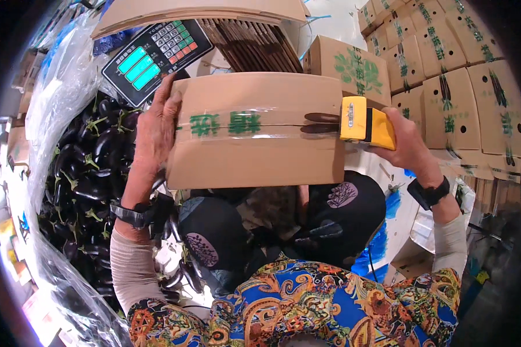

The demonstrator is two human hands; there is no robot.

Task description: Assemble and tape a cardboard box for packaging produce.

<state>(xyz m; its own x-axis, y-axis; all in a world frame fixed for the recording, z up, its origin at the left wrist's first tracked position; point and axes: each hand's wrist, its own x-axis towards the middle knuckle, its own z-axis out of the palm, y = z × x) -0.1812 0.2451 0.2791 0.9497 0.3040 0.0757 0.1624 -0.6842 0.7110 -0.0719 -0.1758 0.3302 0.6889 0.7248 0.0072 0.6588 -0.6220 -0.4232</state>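
Note:
A closed cardboard box (255, 159) with green print and dark printed shapes lies across in front of me, above my knees. Clear tape (266, 118) shines along the middle seam of its top. At the box's left end, my left hand (156, 130) grips the edge, fingers toward the far corner. My right hand (408, 139) is closed around a yellow tape dispenser (353, 118), held against the right end of the seam. Some of the right fingers are hidden behind the dispenser.
Many eggplants (92, 168) are heaped at left beside clear plastic sheeting (58, 266). Beyond the box stand a digital scale display (156, 55) and a stack of flat cardboard (249, 46). A printed box (347, 66) sits behind; stacked boxes (451, 110) line the right.

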